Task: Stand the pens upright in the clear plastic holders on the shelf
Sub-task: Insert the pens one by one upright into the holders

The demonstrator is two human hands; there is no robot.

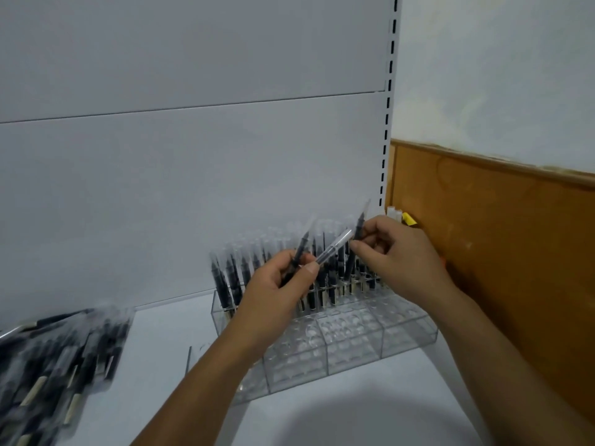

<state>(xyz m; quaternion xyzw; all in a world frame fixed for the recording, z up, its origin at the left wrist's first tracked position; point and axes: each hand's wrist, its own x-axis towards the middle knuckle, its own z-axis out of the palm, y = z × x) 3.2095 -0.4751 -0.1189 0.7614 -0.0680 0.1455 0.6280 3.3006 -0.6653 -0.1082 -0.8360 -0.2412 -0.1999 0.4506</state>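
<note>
a: nearest, the loose pens (61, 352) lie piled at the left of the shelf (161, 365); the clear holder (354, 336) shows bare front cells

b: above it the left hand (273, 291) grips the held pens (331, 249); the right hand (399, 255) pinches one dark pen (359, 226), tilted

a: i'd straighten it first; then lower it into a free cell just before the filled rear rows (231, 278); don't nudge the neighbours

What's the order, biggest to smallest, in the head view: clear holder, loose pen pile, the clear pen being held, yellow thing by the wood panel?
1. clear holder and pen pile: similar; the pile is nearer and cut off by the frame, so unranked.
2. clear pen
3. yellow thing
</note>
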